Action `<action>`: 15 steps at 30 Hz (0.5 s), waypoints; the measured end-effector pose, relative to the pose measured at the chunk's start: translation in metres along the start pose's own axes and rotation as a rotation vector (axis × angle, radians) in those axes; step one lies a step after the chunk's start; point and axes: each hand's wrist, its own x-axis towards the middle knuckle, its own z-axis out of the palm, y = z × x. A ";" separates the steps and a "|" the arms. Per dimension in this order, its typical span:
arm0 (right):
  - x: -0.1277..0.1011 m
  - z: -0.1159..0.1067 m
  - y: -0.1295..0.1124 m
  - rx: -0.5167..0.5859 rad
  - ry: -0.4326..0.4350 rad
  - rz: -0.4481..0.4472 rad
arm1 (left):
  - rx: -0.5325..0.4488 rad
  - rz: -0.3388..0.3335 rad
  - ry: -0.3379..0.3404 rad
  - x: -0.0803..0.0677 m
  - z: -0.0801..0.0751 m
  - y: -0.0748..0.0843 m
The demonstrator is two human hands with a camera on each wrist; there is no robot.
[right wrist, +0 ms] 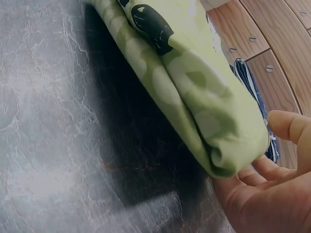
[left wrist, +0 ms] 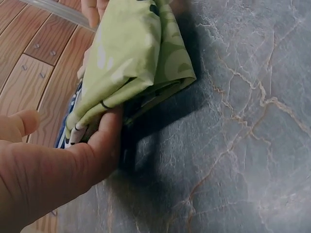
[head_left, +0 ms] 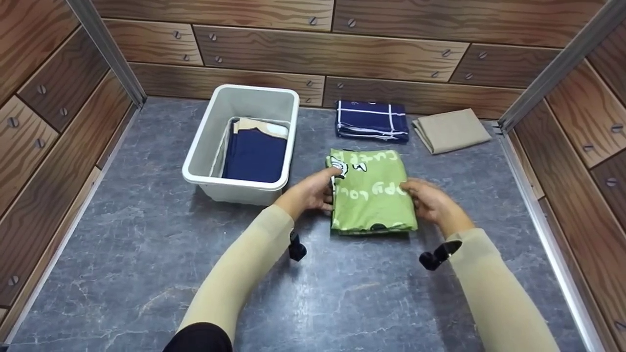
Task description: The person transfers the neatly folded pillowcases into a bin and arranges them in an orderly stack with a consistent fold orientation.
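A folded green cloth with white lettering and black-and-white figures is held between both hands in the head view. My left hand grips its left edge, thumb at the top face and fingers underneath. On the opposite edge, my right hand grips it with the thumb at the top and the other fingers below. In the left wrist view, the fingers reach beneath the layered folds. The right wrist view shows the cloth above its dark shadow, with the right fingers under its rounded fold.
Left of the cloth stands a white plastic bin with a folded navy and tan cloth inside. Behind lie a folded navy cloth with white lines and a folded beige cloth. Wood-patterned walls enclose the grey marbled surface.
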 end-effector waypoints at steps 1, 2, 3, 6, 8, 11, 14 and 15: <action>0.000 0.000 0.000 0.005 -0.001 -0.003 | 0.010 -0.005 -0.004 0.000 0.000 0.000; 0.000 0.000 0.000 0.009 -0.007 -0.007 | 0.019 -0.010 -0.008 0.000 0.000 0.000; 0.000 0.001 0.000 0.013 -0.012 -0.012 | 0.023 -0.011 -0.013 0.000 0.000 0.000; 0.000 0.000 0.001 0.025 -0.025 -0.021 | -0.002 0.009 -0.031 0.001 0.001 0.000; 0.000 0.000 0.001 0.031 -0.030 -0.023 | -0.038 0.032 -0.045 0.002 0.001 0.000; -0.001 -0.001 0.002 0.030 -0.032 -0.024 | -0.081 0.053 -0.051 0.003 0.003 0.000; -0.001 -0.001 0.002 0.020 -0.030 -0.022 | -0.093 0.057 -0.040 0.003 0.005 0.000; -0.001 -0.001 0.002 0.015 -0.025 -0.022 | -0.092 0.058 -0.038 0.003 0.005 0.001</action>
